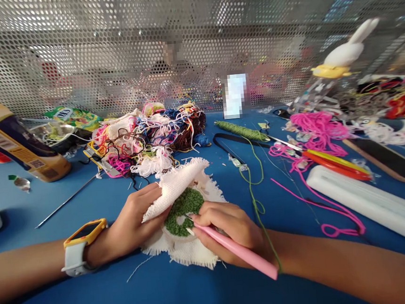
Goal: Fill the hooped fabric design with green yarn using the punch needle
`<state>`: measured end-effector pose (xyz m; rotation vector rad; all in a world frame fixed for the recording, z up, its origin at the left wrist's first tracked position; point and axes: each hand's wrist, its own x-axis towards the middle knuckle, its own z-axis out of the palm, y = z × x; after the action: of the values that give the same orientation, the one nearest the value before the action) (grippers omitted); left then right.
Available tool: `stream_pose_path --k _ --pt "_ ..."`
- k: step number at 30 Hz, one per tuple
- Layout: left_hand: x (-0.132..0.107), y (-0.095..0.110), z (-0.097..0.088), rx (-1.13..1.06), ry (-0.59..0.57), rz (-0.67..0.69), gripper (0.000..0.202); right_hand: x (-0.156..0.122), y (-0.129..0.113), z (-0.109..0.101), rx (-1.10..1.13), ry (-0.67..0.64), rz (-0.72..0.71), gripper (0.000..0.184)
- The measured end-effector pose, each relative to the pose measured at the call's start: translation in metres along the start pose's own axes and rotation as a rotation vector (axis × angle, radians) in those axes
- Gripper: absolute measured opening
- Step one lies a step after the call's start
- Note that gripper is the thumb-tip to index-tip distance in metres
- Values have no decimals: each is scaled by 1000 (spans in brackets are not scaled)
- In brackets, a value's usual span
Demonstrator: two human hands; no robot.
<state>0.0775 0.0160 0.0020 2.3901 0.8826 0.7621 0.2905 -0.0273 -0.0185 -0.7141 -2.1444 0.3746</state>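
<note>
My left hand (pixel 133 219) grips the edge of a piece of white woven cloth (pixel 178 180) with frayed borders, part of it folded up over the fingers. On the cloth lies a round patch of dark green yarn loops (pixel 189 203) with a small pale gap near its lower middle. My right hand (pixel 230 225) is closed around a pink punch needle (pixel 243 252), its metal tip at that gap. Green yarn (pixel 251 190) trails from the handle's end up to a wound green bundle (pixel 241 130). My left fingertips are hidden behind the cloth.
A tangled heap of coloured yarn (pixel 151 137) lies ahead. On the left are a bottle (pixel 20 139) and a thin metal rod (pixel 65 202). To the right sit pink yarn (pixel 321 132), scissors with orange-yellow handles (pixel 338 164), a white case (pixel 366 206) and a phone (pixel 391 159).
</note>
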Motion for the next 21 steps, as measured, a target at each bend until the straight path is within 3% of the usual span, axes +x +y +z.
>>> stream_pose_path --k 6,17,21 --pt "-2 2 -1 26 -3 52 18 1 7 6 -7 -3 11 3" --pt "-4 -1 -1 2 -34 18 14 1 1 3 3 164 -94 16" --pt "-4 0 0 -1 -31 -6 15 0 1 0 25 129 -45 17"
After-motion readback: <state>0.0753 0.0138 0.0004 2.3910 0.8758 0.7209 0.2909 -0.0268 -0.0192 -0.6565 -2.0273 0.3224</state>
